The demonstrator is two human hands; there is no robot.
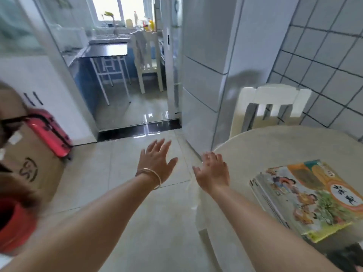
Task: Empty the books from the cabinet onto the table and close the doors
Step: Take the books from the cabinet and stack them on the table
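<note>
We find both hands empty, fingers spread: left hand (157,160), right hand (213,171). Books (306,197) lie stacked on the bench (275,146), near right. We recommend gripping further loads two-handed.

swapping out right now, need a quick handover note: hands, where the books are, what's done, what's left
Left hand: open, holding nothing, over the floor.
Right hand: open, holding nothing, at the edge of the round table.
Stack of books: lying on the table, to the right of the right hand.
Done: one stack is on the table.
Left: the cabinet's inside is out of view, so check for more books, then close the doors.
</note>
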